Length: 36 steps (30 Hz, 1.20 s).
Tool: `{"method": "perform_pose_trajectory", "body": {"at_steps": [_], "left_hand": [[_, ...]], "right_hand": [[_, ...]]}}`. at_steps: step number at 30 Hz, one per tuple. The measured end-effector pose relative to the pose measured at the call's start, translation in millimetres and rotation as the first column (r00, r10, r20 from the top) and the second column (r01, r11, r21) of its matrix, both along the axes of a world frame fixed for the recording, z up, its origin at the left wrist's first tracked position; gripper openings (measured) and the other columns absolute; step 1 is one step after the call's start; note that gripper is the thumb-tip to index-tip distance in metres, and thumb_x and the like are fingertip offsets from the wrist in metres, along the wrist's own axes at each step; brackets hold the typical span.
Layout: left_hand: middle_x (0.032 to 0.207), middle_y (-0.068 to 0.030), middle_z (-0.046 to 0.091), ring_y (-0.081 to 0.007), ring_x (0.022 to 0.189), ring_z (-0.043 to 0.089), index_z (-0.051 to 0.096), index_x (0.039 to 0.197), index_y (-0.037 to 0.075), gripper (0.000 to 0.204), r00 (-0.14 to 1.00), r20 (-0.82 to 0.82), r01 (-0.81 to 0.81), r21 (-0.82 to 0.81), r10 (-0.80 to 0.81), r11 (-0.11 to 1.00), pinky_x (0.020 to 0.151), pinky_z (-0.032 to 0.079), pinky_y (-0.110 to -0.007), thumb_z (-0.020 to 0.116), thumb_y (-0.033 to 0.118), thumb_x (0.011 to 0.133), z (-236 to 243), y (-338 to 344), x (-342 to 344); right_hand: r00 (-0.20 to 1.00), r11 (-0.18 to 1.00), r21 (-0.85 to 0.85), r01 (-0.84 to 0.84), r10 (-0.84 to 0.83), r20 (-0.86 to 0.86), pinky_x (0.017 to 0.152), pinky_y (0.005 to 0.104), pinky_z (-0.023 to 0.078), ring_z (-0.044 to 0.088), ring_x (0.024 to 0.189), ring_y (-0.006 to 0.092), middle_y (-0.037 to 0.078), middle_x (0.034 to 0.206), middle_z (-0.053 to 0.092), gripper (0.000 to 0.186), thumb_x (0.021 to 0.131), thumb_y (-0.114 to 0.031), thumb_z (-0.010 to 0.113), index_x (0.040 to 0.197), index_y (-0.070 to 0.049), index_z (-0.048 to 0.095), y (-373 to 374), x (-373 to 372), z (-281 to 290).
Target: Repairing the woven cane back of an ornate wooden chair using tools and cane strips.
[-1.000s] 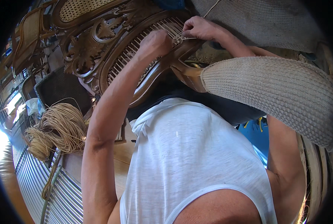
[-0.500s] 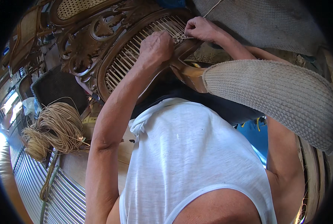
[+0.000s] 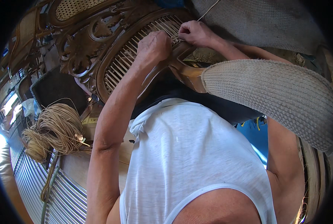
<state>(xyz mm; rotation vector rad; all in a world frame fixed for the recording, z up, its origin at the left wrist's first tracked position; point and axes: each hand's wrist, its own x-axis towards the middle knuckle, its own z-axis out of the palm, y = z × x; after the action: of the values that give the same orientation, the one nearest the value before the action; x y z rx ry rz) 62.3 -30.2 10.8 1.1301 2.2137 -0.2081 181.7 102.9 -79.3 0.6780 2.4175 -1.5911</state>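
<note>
A dark carved wooden chair frame [image 3: 98, 56] lies tilted in front of me, its oval opening crossed by many pale parallel cane strands [image 3: 116, 71]. Over the near rim my left hand [image 3: 155, 44] is curled closed against these strands; its fingertips are hidden. Just right of it, thumb and forefinger of my right hand [image 3: 197, 33] are pinched together at the opening's right end, on a thin cane strand. A loose length of cane [image 3: 208, 12] rises from behind that hand toward the top edge.
A coil of cane [image 3: 60, 127] lies at left, above a ribbed metal sheet [image 3: 67, 194]. Close on the right, a woven-covered panel [image 3: 267, 87] juts over my right forearm. Textured grey matting [image 3: 256, 26] fills the far right. Another carved piece with cane mesh [image 3: 76, 8] stands far left.
My right hand has moved slightly left and down, closer to the strands. My left hand has shifted a little to the left, still closed. The loose cane has swung left with the right hand.
</note>
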Motion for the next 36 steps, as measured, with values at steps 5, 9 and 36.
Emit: {"method": "perform_pose_trajectory", "body": {"at_steps": [5,9,36], "left_hand": [[0.109,-0.0244,0.070,-0.0417,0.106,0.067,0.073,0.106,0.003,0.035,1.000,-0.014,0.017,-0.068,-0.018,0.998,0.090,0.053,-0.049,0.055,0.030,0.093,-2.5,6.0,-4.0],[0.107,-0.0231,0.071,-0.0397,0.105,0.068,0.075,0.105,0.004,0.041,0.996,-0.003,-0.090,-0.066,0.090,0.994,0.090,0.054,-0.048,0.058,0.038,0.089,-4.3,17.5,-5.4],[0.063,-0.0069,0.059,-0.0124,0.058,0.053,0.067,0.079,0.000,0.041,0.911,0.128,-0.407,0.147,0.391,0.901,0.057,0.043,-0.031,0.074,0.039,0.089,145.9,-97.2,-25.2]], "right_hand": [[0.999,0.998,-0.033,-0.049,0.049,0.003,0.083,0.0396,0.055,0.071,0.089,0.0284,0.015,0.095,0.073,0.029,0.085,-0.031,0.069,0.100,-0.007,0.073,0.5,-1.9,11.2],[0.991,0.990,0.042,-0.137,0.137,0.011,0.084,0.0402,0.055,0.070,0.089,0.0293,0.014,0.096,0.073,0.030,0.085,-0.032,0.072,0.102,-0.007,0.072,4.9,0.9,16.3],[0.926,0.956,0.122,-0.268,0.290,-0.242,0.087,0.0380,0.052,0.066,0.095,0.0257,0.012,0.100,0.068,0.022,0.097,-0.022,0.062,0.106,-0.002,0.066,9.4,-16.0,27.7]]}}
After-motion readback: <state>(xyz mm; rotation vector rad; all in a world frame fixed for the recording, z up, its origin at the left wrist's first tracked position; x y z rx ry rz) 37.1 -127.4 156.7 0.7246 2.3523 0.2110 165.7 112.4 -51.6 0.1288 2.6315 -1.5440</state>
